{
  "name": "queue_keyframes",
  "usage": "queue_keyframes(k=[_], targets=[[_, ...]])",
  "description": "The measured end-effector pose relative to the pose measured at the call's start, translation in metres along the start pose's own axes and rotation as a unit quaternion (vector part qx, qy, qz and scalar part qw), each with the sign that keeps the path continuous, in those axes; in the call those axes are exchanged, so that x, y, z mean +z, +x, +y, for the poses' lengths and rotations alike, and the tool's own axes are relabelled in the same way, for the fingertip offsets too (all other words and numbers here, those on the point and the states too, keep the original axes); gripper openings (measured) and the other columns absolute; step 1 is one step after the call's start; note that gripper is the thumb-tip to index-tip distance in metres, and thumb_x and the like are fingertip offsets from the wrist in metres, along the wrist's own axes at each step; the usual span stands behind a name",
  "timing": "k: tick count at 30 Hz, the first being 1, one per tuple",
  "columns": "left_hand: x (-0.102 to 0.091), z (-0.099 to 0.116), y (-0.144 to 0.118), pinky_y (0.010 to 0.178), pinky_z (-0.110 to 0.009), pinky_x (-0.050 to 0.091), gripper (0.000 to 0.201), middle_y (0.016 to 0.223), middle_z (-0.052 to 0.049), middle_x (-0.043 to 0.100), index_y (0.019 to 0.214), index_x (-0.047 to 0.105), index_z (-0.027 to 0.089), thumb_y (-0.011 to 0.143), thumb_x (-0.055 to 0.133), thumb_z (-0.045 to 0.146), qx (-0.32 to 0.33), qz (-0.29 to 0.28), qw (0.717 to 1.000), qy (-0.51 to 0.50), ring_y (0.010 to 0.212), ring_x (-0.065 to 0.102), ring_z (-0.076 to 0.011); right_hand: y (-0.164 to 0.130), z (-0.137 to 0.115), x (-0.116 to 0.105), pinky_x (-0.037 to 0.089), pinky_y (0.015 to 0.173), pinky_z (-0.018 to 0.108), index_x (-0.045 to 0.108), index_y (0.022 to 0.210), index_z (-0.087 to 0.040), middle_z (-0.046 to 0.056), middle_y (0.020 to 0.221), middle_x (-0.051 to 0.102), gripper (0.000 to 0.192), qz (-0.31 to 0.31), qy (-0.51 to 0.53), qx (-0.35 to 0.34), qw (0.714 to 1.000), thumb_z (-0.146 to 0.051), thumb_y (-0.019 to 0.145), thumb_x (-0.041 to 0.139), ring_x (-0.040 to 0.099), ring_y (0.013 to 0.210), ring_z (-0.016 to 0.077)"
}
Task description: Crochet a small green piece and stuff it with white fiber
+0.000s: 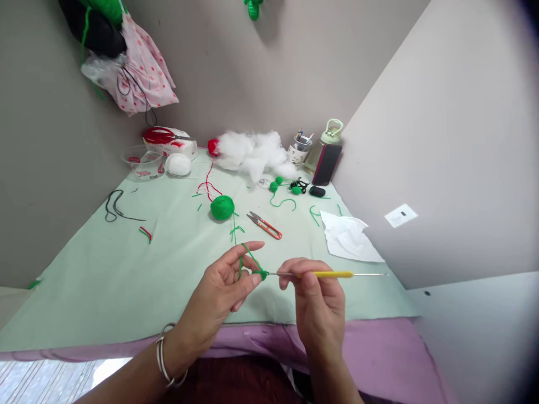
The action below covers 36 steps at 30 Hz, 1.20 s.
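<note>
Between thumb and fingers, my left hand (pixel 225 283) pinches a small green crochet piece (pixel 261 275). Green yarn loops over its raised index finger and runs back to a green yarn ball (pixel 222 207) on the table. My right hand (pixel 316 292) grips a crochet hook (pixel 330 274) by its yellow handle, held nearly level. The hook's thin metal shaft points left, and its tip meets the green piece; whether it passes through a stitch is too small to tell. Beyond my hands lie orange thread snips (pixel 265 225), blades pointing away to the left.
White stuffing (pixel 255 154) is heaped at the back, beside a red yarn ball (pixel 213 147). A pen cup (pixel 300 151), a bottle (pixel 330 134) and a phone (pixel 327 164) stand at back right. Crumpled white paper (pixel 349 235) lies right; red-handled scissors (pixel 162 135) rest on a box at left.
</note>
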<state>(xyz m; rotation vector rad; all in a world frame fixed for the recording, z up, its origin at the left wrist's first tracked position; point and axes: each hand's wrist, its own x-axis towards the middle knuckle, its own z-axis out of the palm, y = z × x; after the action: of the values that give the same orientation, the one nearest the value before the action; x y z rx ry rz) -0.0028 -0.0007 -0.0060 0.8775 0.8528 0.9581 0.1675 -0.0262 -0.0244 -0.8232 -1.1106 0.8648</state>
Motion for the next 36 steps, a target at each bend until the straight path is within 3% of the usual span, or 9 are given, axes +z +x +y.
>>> queue_keyframes(k=[5, 11, 19, 23, 30, 36], targets=[[-0.002, -0.003, 0.001, 0.045, -0.018, 0.029, 0.047, 0.092, 0.003, 0.059, 0.133, 0.071, 0.029, 0.088, 0.083, 0.033, 0.022, -0.017, 0.999, 0.024, 0.056, 0.038, -0.0034, 0.001, 0.0, -0.001, 0.053, 0.069, 0.029, 0.08, 0.101, -0.027, 0.003, 0.095, 0.077, 0.02, -0.029, -0.042, -0.021, 0.998, -0.028, 0.107, 0.061, 0.066, 0.08, 0.0148], [-0.001, -0.003, 0.0, 0.046, -0.018, 0.032, 0.064, 0.097, 0.002, 0.062, 0.149, 0.059, 0.029, 0.089, 0.082, 0.03, 0.008, -0.034, 0.999, 0.027, 0.057, 0.041, -0.004, 0.0, 0.003, -0.003, 0.052, 0.068, 0.028, 0.08, 0.1, -0.026, 0.003, 0.094, 0.079, 0.019, -0.033, -0.057, -0.004, 0.998, -0.028, 0.106, 0.062, 0.064, 0.077, 0.0146], [-0.001, -0.001, 0.0, 0.048, -0.021, 0.031, 0.057, 0.095, 0.003, 0.059, 0.144, 0.064, 0.028, 0.089, 0.082, 0.031, 0.018, -0.026, 0.999, 0.031, 0.059, 0.038, -0.0055, 0.003, -0.004, -0.003, 0.057, 0.068, 0.03, 0.076, 0.099, -0.023, 0.005, 0.089, 0.078, 0.021, -0.035, -0.026, -0.012, 0.999, -0.028, 0.108, 0.057, 0.068, 0.074, 0.0157], [0.0, -0.001, -0.002, 0.057, -0.022, 0.039, 0.053, 0.094, 0.004, 0.058, 0.141, 0.066, 0.03, 0.09, 0.079, 0.027, 0.038, 0.004, 0.996, 0.081, 0.06, 0.04, -0.0059, -0.001, -0.007, -0.005, 0.059, 0.074, 0.032, 0.074, 0.104, -0.024, 0.005, 0.095, 0.078, 0.023, -0.06, -0.114, -0.06, 0.99, -0.019, 0.108, 0.052, 0.071, 0.082, 0.0165], [0.005, -0.003, -0.005, 0.061, -0.025, 0.045, 0.04, 0.088, 0.003, 0.059, 0.129, 0.073, 0.027, 0.089, 0.074, 0.022, 0.111, 0.064, 0.975, 0.183, 0.059, 0.044, -0.0074, -0.012, -0.001, -0.006, 0.062, 0.079, 0.037, 0.07, 0.12, -0.022, 0.01, 0.109, 0.078, 0.027, -0.115, -0.248, -0.203, 0.94, -0.01, 0.104, 0.052, 0.073, 0.097, 0.0208], [0.004, -0.001, -0.004, 0.061, -0.025, 0.046, 0.043, 0.086, 0.003, 0.061, 0.129, 0.075, 0.027, 0.086, 0.077, 0.021, 0.107, 0.06, 0.977, 0.172, 0.057, 0.044, -0.0077, -0.009, -0.001, -0.002, 0.064, 0.074, 0.039, 0.069, 0.117, -0.024, 0.01, 0.1, 0.078, 0.025, -0.1, -0.246, -0.208, 0.941, -0.012, 0.105, 0.05, 0.075, 0.091, 0.0222]])
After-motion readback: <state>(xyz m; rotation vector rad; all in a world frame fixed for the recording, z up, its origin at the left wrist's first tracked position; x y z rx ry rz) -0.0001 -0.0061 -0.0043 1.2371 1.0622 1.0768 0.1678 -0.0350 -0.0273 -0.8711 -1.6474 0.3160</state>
